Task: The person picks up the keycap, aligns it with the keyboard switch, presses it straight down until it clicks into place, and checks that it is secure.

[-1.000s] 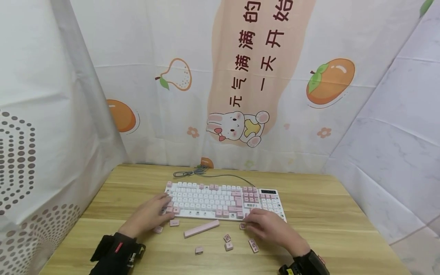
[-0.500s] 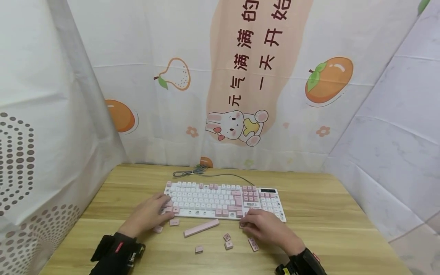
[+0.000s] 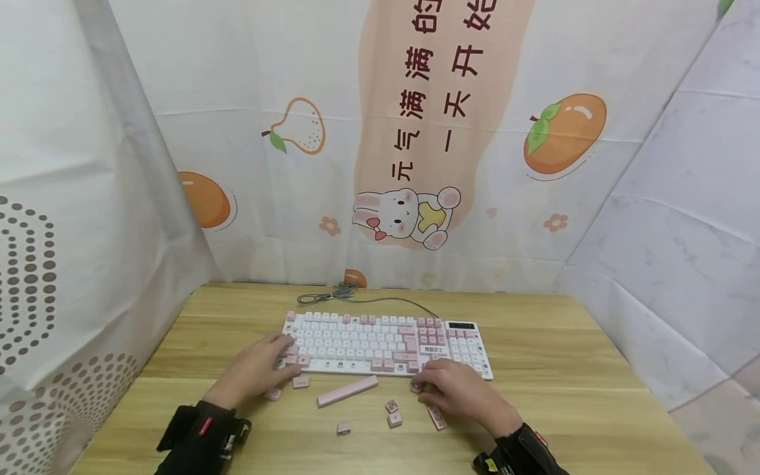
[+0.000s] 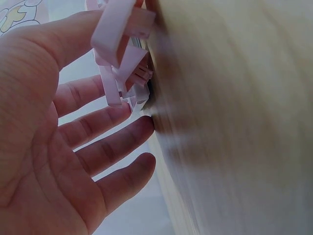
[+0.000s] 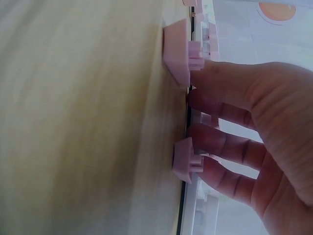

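On the tabletop (image 3: pixel 237 316), the white-and-pink keyboard (image 3: pixel 350 340) runs left to right, its label too small to read. My left grip (image 3: pixel 252 366) lies loose-fingered at its left end. I can't tell whether my right grip (image 3: pixel 460 390) pinches the front-edge keycap (image 3: pixel 415 387); the right wrist view alone clearly shows two upward stems (image 5: pixel 196 56).

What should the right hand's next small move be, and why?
Probably have the right hand lift the small keycap at its fingertips and turn it stem-down. It sits by the keyboard, and another loose keycap in the right wrist view has its stem facing away from the table, so this one may be upside down.
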`<action>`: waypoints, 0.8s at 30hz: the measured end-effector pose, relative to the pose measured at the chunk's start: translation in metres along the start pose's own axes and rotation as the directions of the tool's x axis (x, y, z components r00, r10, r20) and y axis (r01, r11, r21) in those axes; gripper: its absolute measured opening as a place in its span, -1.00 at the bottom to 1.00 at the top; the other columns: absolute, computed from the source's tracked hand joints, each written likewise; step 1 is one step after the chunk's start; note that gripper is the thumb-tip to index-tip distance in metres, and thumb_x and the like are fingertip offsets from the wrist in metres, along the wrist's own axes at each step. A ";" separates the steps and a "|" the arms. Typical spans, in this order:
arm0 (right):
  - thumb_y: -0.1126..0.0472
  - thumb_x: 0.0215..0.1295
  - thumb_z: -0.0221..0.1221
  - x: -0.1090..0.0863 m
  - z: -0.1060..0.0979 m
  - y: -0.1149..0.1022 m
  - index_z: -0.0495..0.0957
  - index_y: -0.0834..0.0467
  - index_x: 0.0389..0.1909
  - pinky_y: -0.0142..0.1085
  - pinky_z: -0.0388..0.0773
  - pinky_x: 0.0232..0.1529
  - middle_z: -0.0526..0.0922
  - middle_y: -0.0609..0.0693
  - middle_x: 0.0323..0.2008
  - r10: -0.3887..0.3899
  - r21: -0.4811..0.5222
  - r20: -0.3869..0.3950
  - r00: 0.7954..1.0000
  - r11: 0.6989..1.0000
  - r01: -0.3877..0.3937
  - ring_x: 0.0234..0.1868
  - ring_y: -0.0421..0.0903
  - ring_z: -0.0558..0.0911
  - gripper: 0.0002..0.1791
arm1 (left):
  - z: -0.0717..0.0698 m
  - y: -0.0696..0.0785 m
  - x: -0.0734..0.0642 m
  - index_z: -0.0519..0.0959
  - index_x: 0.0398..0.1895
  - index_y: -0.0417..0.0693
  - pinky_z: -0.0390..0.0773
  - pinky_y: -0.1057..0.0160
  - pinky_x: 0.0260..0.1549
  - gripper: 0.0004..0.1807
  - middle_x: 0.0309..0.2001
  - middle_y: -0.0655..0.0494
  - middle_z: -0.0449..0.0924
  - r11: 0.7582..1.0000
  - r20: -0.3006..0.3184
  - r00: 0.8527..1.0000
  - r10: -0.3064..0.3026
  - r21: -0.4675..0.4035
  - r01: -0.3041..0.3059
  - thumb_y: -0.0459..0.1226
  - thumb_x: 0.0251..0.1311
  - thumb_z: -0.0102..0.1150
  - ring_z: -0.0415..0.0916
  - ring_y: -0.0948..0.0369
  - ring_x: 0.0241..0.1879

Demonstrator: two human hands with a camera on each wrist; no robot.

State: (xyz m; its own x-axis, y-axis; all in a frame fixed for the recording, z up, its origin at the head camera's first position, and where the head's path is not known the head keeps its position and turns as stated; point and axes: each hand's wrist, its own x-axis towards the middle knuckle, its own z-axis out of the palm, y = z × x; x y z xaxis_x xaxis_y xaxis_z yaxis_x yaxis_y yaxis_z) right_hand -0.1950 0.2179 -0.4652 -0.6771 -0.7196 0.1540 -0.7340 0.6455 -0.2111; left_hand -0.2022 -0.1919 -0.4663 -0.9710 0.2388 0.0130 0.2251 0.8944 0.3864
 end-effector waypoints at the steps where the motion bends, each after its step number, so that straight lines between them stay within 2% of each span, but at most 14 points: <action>1: 0.10 0.24 0.41 0.000 0.000 0.000 0.74 -0.01 -0.11 -0.32 0.63 -0.16 0.68 -0.27 -0.23 0.000 0.002 0.001 1.000 1.000 0.000 -0.20 -0.31 0.62 -0.79 | 0.000 0.000 0.000 0.51 0.32 -0.13 0.41 -0.27 0.23 -0.29 0.33 -0.25 0.42 1.000 -0.001 1.000 0.002 0.000 -0.002 0.07 0.20 0.39 0.40 -0.20 0.31; 8: 0.11 0.23 0.42 0.000 0.001 0.001 0.73 -0.03 -0.19 -0.35 0.62 -0.20 0.65 -0.29 -0.28 -0.015 0.014 -0.013 1.000 1.000 0.015 -0.25 -0.33 0.61 -0.85 | 0.001 -0.001 -0.001 0.51 0.32 -0.15 0.39 -0.29 0.23 -0.29 0.34 -0.28 0.41 1.000 -0.008 1.000 0.009 -0.006 -0.009 0.06 0.21 0.39 0.38 -0.22 0.31; 16: 0.14 0.26 0.40 -0.005 0.002 0.001 0.73 -0.04 -0.20 -0.36 0.62 -0.21 0.66 -0.30 -0.27 0.003 0.030 -0.005 1.000 1.000 -0.003 -0.24 -0.35 0.60 -0.88 | 0.003 0.000 0.000 0.52 0.31 -0.15 0.39 -0.29 0.23 -0.30 0.34 -0.30 0.41 1.000 -0.001 1.000 0.027 -0.008 -0.027 0.06 0.22 0.38 0.38 -0.23 0.31; 19: 0.16 0.26 0.40 -0.005 0.002 0.002 0.73 -0.05 -0.20 -0.38 0.62 -0.22 0.66 -0.30 -0.27 -0.011 0.028 -0.024 1.000 1.000 0.012 -0.25 -0.37 0.59 -0.89 | 0.002 0.001 0.000 0.51 0.31 -0.15 0.38 -0.30 0.24 -0.31 0.35 -0.31 0.40 0.999 0.004 1.000 0.030 -0.014 -0.030 0.06 0.23 0.37 0.37 -0.24 0.32; 24: 0.16 0.32 0.36 -0.001 0.003 0.001 0.73 -0.03 -0.13 -0.41 0.62 -0.23 0.68 -0.27 -0.25 -0.016 0.045 -0.044 0.999 0.999 0.018 -0.26 -0.37 0.60 -0.86 | -0.001 0.000 -0.003 0.52 0.29 -0.18 0.38 -0.31 0.23 -0.32 0.33 -0.34 0.40 0.999 -0.006 0.999 0.038 -0.017 -0.038 0.05 0.24 0.36 0.37 -0.26 0.30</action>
State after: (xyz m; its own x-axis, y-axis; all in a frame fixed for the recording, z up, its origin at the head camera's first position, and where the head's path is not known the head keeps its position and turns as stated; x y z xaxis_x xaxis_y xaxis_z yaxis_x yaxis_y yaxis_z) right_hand -0.1946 0.2186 -0.4686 -0.6673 -0.7175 0.2000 -0.7427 0.6205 -0.2519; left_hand -0.1992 -0.1933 -0.4655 -0.9621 0.2705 0.0337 0.2609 0.8778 0.4017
